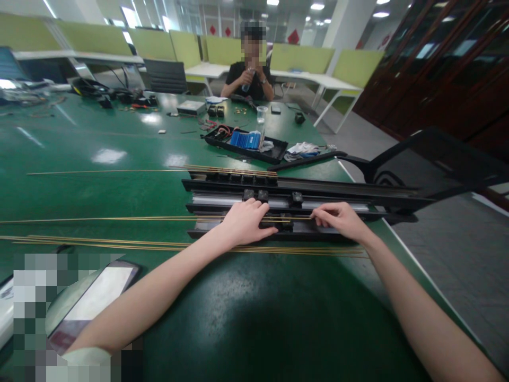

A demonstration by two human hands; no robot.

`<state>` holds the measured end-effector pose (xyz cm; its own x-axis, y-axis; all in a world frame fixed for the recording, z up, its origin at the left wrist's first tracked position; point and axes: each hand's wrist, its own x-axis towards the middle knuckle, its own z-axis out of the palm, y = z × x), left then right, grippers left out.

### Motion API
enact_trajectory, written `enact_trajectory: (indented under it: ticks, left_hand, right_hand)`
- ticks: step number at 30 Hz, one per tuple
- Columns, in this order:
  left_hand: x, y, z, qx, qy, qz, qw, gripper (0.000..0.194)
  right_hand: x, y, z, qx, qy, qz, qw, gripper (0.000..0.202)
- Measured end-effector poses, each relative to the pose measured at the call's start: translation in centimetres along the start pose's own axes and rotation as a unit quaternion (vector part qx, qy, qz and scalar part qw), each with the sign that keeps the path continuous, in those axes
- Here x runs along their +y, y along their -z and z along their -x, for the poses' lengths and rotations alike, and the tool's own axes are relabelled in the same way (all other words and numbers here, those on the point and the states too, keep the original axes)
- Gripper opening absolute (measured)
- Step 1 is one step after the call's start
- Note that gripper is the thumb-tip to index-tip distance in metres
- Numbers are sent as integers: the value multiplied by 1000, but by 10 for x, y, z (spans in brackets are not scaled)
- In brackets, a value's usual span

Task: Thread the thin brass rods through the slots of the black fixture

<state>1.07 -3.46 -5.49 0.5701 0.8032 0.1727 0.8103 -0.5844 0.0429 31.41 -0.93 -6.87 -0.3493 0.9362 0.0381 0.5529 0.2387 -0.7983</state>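
Note:
Several long black channels lie side by side across the green table. My left hand (247, 220) rests palm down over the nearest channel (202, 232), its fingers apart beside small black blocks (263, 196); whether it presses on a rod underneath is hidden. Thin brass rods (159, 218) run from the left under that hand. At the right, my right hand (334, 217) pinches the end of a brass rod between thumb and fingers, above the same channel. Another black block (296, 199) sits in the middle channel. Loose brass rods (278, 249) lie along the near side.
Behind the channels are a black tray (274, 155) with a blue item (245, 140), gloves (304, 150) and a plastic cup (261, 114). A person (250, 79) sits across the table. A black chair (437, 159) stands at the right; a phone-like device (99, 292) lies lower left.

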Motion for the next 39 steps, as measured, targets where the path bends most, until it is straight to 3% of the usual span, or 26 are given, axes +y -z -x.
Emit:
enact_trajectory:
  ticks: [6,13,20,25,29,39]
  left_hand:
    - [-1,-1,1,14,-10,-4,1000,50]
    - [-3,5,2,-8,-7,10,1000,51]
    - [-21,18,2,-62,-44,109,991,57]
    - [-43,40,7,-110,-43,228,967,58]
    - [-56,55,12,-151,-25,254,955,53]
    - [-65,54,11,-181,-31,260,948,43]
  right_hand:
    - [-12,-8,-1,16,32,105,994,51]
    - [-24,-25,-2,36,97,202,974,39]
    - [-27,-33,0,-10,69,167,984,34]
    - [-30,-35,1,-23,59,138,989,34]
    - [-31,-35,0,-25,61,124,990,36]
    - [-31,-38,1,-17,56,127,990,39]
